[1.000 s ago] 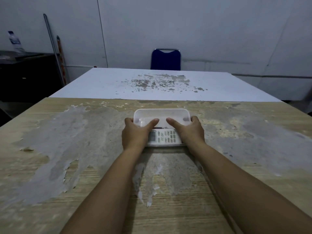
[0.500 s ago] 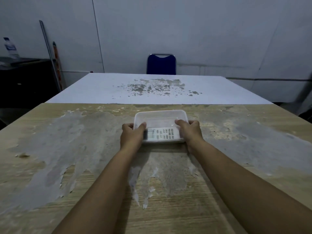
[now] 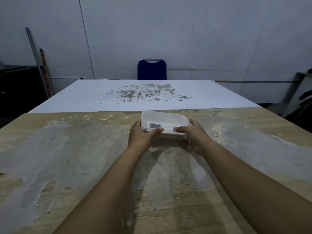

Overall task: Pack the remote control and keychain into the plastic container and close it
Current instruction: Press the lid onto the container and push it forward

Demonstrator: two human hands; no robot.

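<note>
1. Your counter [image 3: 67, 166] is worn wood-grain laminate, with wide grey patches where the top layer has peeled or been scraped away, most of all on the left and down the middle between your forearms.
2. Beyond it lies a white sheet or panel [image 3: 84, 98], flat and butted against the far edge of the wood, with a scatter of grey-brown flecks near its centre.
3. A blue chair [image 3: 152, 70] with a metal frame stands behind that panel, against a plain pale wall [image 3: 185, 31].
4. Long poles [image 3: 38, 65] lean in the left corner beside a dark cabinet [image 3: 16, 85]; the dim clutter at the right edge is too blurred to name.
5. The plastic container [image 3: 164, 121] sits at the far part of the wood, its translucent lid on top; the remote control [image 3: 160, 126] shows through it, display and buttons visible. You cannot make out the keychain.
6. Your left hand [image 3: 141, 135] grips the container's left end, thumb over the lid.
7. Your right hand [image 3: 194, 134] grips its right end, thumb likewise pressed on the lid.
</note>
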